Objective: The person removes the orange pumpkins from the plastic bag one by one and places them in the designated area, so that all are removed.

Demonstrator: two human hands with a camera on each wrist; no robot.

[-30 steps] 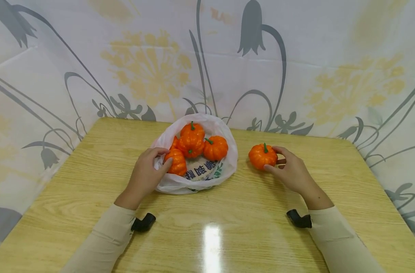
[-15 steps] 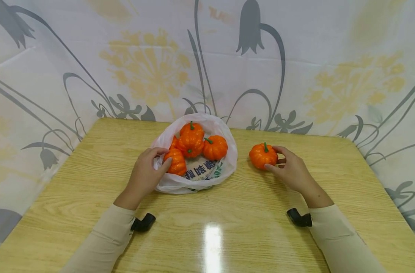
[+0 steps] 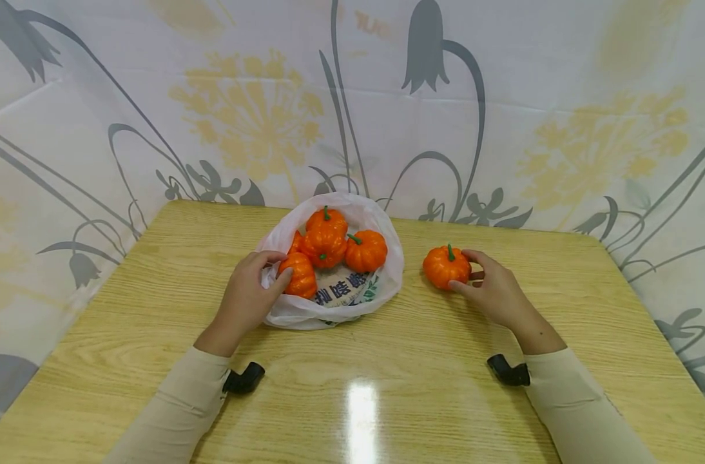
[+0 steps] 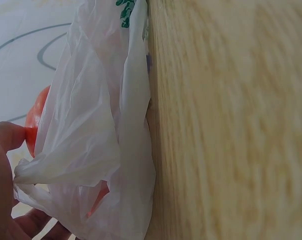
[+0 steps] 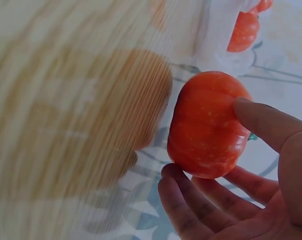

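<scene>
Inside an open white plastic bag (image 3: 390, 283) lie several small orange pumpkins with green stems, one of them a pumpkin (image 3: 366, 251) at the bag's right side. My left hand (image 3: 250, 290) reaches over the bag's left rim, thumb and forefinger on the near-left pumpkin (image 3: 300, 276). In the left wrist view the crumpled bag (image 4: 86, 110) hides most of that pumpkin (image 4: 37, 120). To the right of the bag, my right hand (image 3: 497, 290) holds a single pumpkin (image 3: 445, 267) between thumb and fingers. The right wrist view shows this pumpkin (image 5: 208, 127) with the thumb across it.
Everything rests on a glossy light wooden table (image 3: 306, 386). A floral-patterned cloth wall (image 3: 364, 129) rises directly behind its far edge. Black curved pieces (image 3: 244, 378) stick out from both sleeve cuffs. Dark printing shows on the bag's inside bottom.
</scene>
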